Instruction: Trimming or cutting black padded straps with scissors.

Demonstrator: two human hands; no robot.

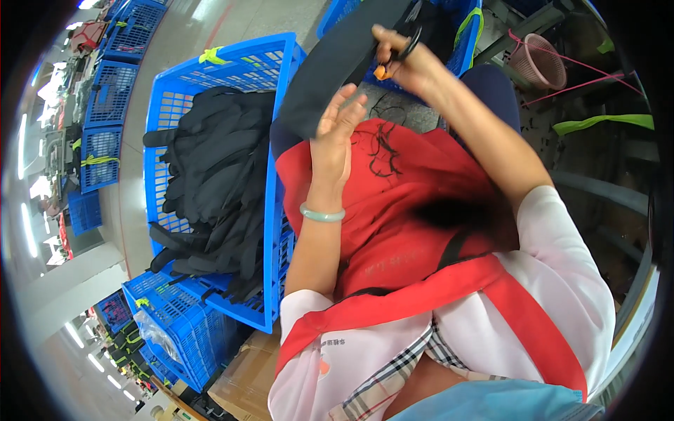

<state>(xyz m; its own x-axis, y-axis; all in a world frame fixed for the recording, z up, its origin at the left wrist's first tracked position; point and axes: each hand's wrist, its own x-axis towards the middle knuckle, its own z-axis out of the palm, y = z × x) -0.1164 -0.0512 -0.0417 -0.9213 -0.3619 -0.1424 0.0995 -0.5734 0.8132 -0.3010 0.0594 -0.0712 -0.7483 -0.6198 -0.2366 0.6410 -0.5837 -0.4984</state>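
A wide black fabric strip stretches slantwise in front of me, from beyond my right hand down to my left. My left hand is at its lower end, fingers stretched out, the strip lying behind them; I see no grip on it. My right hand is closed on small thread snips with a black finger ring, close to the strip's upper part. Something small and orange shows at the fingers of that hand. Loose black threads lie on the red apron over my lap.
A blue plastic crate piled with black fabric strips stands on my left. Another blue crate is ahead. Behind the left one are a lower blue crate and a cardboard box. A pink basket stands ahead right.
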